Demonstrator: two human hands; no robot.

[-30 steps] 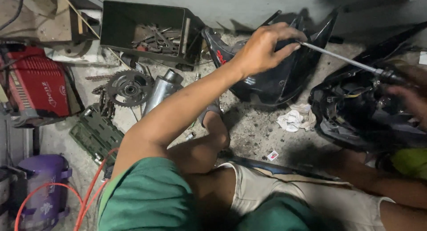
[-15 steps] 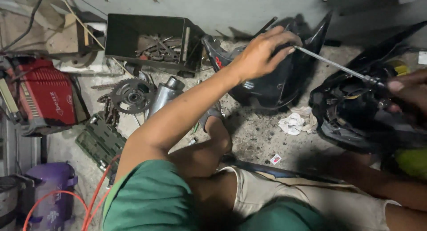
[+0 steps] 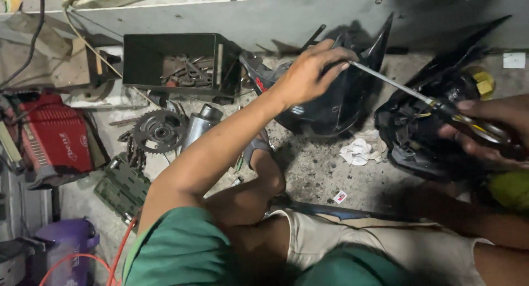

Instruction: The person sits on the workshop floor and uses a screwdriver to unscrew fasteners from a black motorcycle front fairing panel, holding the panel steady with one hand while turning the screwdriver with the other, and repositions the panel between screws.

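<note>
Over the concrete floor (image 3: 319,170), seated, both hands work one long screwdriver (image 3: 397,85). Left hand (image 3: 308,71): grip closed, fingertips pinching the far end of the bare shaft, above a black fairing panel (image 3: 330,107). Right hand (image 3: 487,129): grip wrapped shut around the handle, close over the dark plastic housing (image 3: 413,137) at right. Shaft runs slanted between the two hands, down toward the right. Whether the tip is seated in anything cannot be told; the left fingers cover it.

Judgement: doing this well means a light left pinch used only as a guide, turning force from the right wrist, shaft kept straight. Risk: the point slipping into the fingers. Rag (image 3: 358,151), sprocket (image 3: 160,131), tool tray (image 3: 138,55) lie near, untouched.
</note>
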